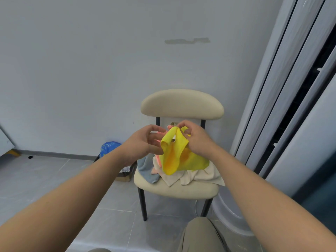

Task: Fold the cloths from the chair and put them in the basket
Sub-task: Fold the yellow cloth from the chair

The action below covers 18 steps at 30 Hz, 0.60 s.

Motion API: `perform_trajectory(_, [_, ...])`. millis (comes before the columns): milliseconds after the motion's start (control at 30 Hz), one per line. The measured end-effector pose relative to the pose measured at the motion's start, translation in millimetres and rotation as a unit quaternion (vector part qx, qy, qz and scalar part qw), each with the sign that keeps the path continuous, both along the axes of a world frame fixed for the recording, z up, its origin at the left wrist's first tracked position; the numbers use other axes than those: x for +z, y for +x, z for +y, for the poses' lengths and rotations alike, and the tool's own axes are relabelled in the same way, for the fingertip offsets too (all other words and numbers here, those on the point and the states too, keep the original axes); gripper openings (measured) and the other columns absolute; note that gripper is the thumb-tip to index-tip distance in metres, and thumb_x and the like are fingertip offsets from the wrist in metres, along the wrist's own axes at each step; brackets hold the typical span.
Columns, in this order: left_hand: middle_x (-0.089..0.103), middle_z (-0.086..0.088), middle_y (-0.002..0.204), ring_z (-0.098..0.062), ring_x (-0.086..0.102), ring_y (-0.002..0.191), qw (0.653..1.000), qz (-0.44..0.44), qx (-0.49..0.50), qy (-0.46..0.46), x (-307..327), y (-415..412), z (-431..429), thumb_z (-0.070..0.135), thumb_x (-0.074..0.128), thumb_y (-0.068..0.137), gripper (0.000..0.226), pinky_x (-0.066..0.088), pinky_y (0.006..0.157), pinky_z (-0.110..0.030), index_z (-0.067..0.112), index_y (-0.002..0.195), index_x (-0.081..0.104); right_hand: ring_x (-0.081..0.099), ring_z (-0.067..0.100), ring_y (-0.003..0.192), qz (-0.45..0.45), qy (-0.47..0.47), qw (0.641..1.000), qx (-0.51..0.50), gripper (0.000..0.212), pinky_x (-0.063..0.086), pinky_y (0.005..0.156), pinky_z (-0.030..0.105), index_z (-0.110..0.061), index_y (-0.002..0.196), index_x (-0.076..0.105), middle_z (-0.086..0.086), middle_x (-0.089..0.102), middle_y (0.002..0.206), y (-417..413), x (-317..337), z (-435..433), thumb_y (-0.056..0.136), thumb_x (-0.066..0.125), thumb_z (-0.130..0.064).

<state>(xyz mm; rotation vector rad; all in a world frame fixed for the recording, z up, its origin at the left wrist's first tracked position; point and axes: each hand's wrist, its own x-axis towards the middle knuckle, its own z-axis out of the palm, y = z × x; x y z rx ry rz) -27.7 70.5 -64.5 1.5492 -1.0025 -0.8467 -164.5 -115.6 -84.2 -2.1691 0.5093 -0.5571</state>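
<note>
Biggest thing first: the plain grey wall runs across the back, with grey floor tiles under it. The floor on your left is the wide bit. Your right side is boxed in by tall pale sliding panels, which come down close beside the chair's right side.

The chair stands straight ahead with its back to the wall. It has cream padding and black legs, and the front edge of the seat is facing you. Your trouser knee is low in the frame, near the front of the chair.

The pile on the seat goes like this:
- A cream cloth is spread toward the seat's right front corner and spills over that edge.
- A blue-grey cloth droops along the seat's left edge.
- A pink cloth pokes out between them, mostly hidden.

The yellow cloth is up off the pile, hanging above the middle of the seat. Its bottom corner dangles just over the cream one.

Your right hand has its fingers curled and is pinching the yellow cloth's top edge. Your left hand is right at the cloth's left fold with its fingers half curled. I can't tell whether it's actually gripping or just brushing it.

On the floor off the seat's left edge there's a blue plastic bag and a small cardboard box, both tucked near the chair.
</note>
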Motion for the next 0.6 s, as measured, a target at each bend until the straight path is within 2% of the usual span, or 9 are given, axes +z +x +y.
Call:
perform_trajectory(67, [0.072, -0.004, 0.118, -0.021, 0.068, 0.100, 0.998, -0.062, 0.008, 0.007, 1.5, -3.3, -0.9, -0.009, 0.081, 0.065, 0.073, 0.060, 0.084, -0.040, 0.021, 0.128, 0.057, 0.067, 0.017, 0.100, -0.002, -0.009, 1.000, -0.012, 0.009, 0.055, 0.088, 0.039, -0.031, 0.103, 0.063, -0.004, 0.073, 0.099, -1.2, 1.3, -0.3, 0.101, 0.060, -0.040])
perform_trajectory(133, [0.067, 0.007, 0.124, -0.015, 0.065, 0.108, 0.994, -0.112, 0.018, 0.004, 2.2, -8.2, -1.1, 0.009, 0.083, 0.058, 0.079, 0.058, 0.080, -0.032, 0.031, 0.129, 0.056, 0.063, 0.016, 0.097, -0.002, -0.019, 1.000, -0.020, 0.009, 0.049, 0.081, 0.034, -0.029, 0.103, 0.063, -0.006, 0.069, 0.094, -2.1, 2.2, -1.0, 0.102, 0.059, -0.036])
perform_trajectory(233, [0.063, 0.019, 0.125, -0.008, 0.064, 0.109, 0.975, -0.210, 0.058, -0.034, 2.6, -14.5, -0.5, 0.021, 0.082, 0.064, 0.074, 0.053, 0.078, -0.026, 0.037, 0.130, 0.054, 0.061, 0.014, 0.097, 0.005, -0.028, 0.999, -0.028, 0.006, 0.046, 0.078, 0.033, -0.033, 0.102, 0.062, -0.008, 0.067, 0.095, -1.7, 3.9, -0.7, 0.103, 0.057, -0.037])
perform_trajectory(333, [0.065, 0.011, 0.122, -0.011, 0.066, 0.100, 0.908, -0.395, 0.095, -0.104, 0.2, -14.0, -2.2, 0.010, 0.076, 0.077, 0.057, 0.054, 0.085, -0.028, 0.029, 0.128, 0.060, 0.062, 0.014, 0.102, 0.014, -0.037, 0.999, -0.032, 0.008, 0.051, 0.082, 0.035, -0.034, 0.103, 0.061, -0.009, 0.069, 0.100, -3.0, 4.9, 0.5, 0.102, 0.057, -0.041])
perform_trajectory(400, [0.069, 0.006, 0.116, -0.013, 0.067, 0.095, 0.871, -0.460, 0.114, -0.130, 1.1, -14.2, -4.9, -0.002, 0.068, 0.082, 0.048, 0.055, 0.085, -0.032, 0.023, 0.122, 0.066, 0.063, 0.016, 0.105, 0.015, -0.032, 0.999, -0.033, 0.008, 0.052, 0.084, 0.037, -0.034, 0.103, 0.062, -0.007, 0.070, 0.103, -3.9, 5.1, 1.1, 0.102, 0.057, -0.042])
perform_trajectory(500, [0.073, 0.003, 0.108, -0.018, 0.068, 0.092, 0.852, -0.489, 0.135, -0.130, 2.6, -15.3, -9.2, -0.011, 0.062, 0.081, 0.048, 0.058, 0.079, -0.035, 0.021, 0.115, 0.073, 0.064, 0.017, 0.107, 0.018, -0.030, 0.999, -0.040, 0.009, 0.052, 0.085, 0.037, -0.036, 0.104, 0.061, -0.006, 0.070, 0.105, -4.6, 4.1, 1.9, 0.102, 0.057, -0.043])
perform_trajectory(600, [0.073, -0.002, 0.110, -0.022, 0.068, 0.091, 0.860, -0.481, 0.125, -0.113, 2.0, -16.7, -11.1, -0.017, 0.056, 0.080, 0.053, 0.060, 0.074, -0.034, 0.019, 0.114, 0.075, 0.063, 0.016, 0.111, 0.021, -0.035, 0.998, -0.047, 0.011, 0.052, 0.086, 0.036, -0.037, 0.106, 0.061, -0.006, 0.070, 0.109, -5.4, 3.8, 3.2, 0.102, 0.055, -0.045])
